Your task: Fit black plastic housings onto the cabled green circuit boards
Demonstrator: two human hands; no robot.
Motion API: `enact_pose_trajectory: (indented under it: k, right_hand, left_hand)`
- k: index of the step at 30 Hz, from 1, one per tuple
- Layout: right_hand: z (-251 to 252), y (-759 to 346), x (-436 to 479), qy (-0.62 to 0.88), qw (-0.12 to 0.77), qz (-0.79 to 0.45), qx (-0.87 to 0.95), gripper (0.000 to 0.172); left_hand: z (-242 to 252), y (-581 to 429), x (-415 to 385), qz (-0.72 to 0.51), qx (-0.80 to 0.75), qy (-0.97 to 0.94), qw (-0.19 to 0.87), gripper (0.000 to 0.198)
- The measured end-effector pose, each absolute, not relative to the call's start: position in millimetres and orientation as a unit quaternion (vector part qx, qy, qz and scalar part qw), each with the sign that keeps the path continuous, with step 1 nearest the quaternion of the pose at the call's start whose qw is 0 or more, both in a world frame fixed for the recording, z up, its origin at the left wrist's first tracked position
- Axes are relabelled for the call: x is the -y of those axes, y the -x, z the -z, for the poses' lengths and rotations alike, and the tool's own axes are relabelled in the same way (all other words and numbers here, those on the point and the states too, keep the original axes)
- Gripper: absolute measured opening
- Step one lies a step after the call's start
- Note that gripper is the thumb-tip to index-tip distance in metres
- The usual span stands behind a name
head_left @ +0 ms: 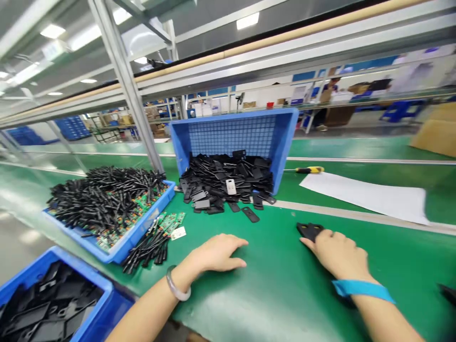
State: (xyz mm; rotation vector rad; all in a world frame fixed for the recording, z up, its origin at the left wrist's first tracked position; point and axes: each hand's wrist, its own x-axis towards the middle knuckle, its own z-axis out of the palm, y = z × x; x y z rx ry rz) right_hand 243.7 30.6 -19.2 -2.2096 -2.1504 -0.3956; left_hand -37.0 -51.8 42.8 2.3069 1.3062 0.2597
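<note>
My left hand (220, 252) hovers over the green table (263, 285), thumb and fingers apart, holding nothing. At the right, my right hand (338, 251) is closed around a black plastic part (309, 231), whose far end sticks out past the fingers. Beyond the hands, a tipped blue crate (288, 142) opens toward me, with flat black plates (228, 178) spilling from it. One loose black plate (250, 214) lies in front of the heap. Left of my left hand are green circuit boards with black leads (153, 244) in a small pile.
A blue tray (156, 206) heaped with boards and black leads stands at the left. Below it, a blue bin (109, 289) holds black casings. A white sheet (370, 197) and a yellow-black screwdriver (309, 169) lie at the back right. A metal post (130, 90) rises behind the tray.
</note>
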Motion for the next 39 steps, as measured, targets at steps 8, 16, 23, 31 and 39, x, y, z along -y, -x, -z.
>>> enact_pose_trajectory:
  k: [8,16,23,31,39]
  right_hand:
    - [18.7,-240.6,-30.1,0.670,0.066,0.157,0.723,0.050]
    - [15.5,-180.3,-3.6,0.498,0.215,-0.087,0.836,0.035]
    - [9.8,-139.0,31.3,0.322,0.291,-0.666,0.606,0.073]
    - [16.1,-140.0,24.1,0.376,0.403,-0.733,0.398,0.073]
    - [-2.7,-153.0,21.4,0.372,0.468,-0.556,0.577,0.051]
  left_hand:
    - [-53.0,142.1,103.2,-0.008,-0.813,-0.579,-0.062,0.034]
    - [-59.8,178.2,128.0,-0.032,-0.859,-0.495,-0.128,0.031]
    - [-53.8,116.2,81.0,-0.294,-0.628,-0.701,0.165,0.022]
    - [-16.2,110.3,-27.2,-0.289,-0.657,-0.695,0.054,0.057]
    - [-25.8,82.1,-18.3,-0.377,-0.626,-0.664,0.155,0.043]
